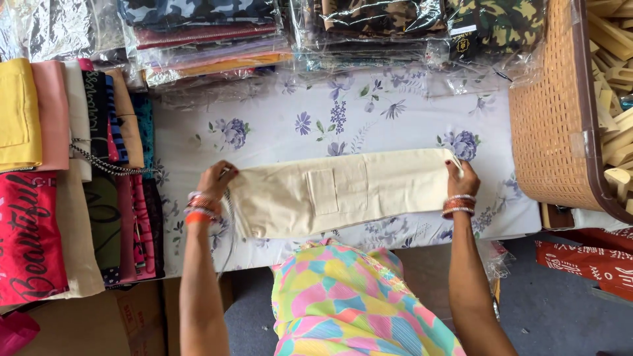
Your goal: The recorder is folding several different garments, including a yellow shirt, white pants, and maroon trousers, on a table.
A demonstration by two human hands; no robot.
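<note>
Centre of frame: cream trousers [343, 192] folded flat on floral sheet [277, 132];
left hand [216, 179]: fingers pinched on left end;
right hand [463, 179]: fingers clamped on right end

A folded garment [343, 191] lies on the table [277, 128]. Hanging clothes [72, 178] sit at nine o'clock of it, wrapped stacks [330, 29] at twelve, a basket [560, 112] at two.

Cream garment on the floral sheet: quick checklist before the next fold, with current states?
1. Left hand grips the left end of the cream garment: ok.
2. Right hand grips the right end: ok.
3. Garment stretched flat, pocket facing up: ok.
4. Bare floral sheet behind the garment: ok.
5. Wicker basket clear of the right end: ok.
6. Garment's underside smooth: cannot tell.
</note>
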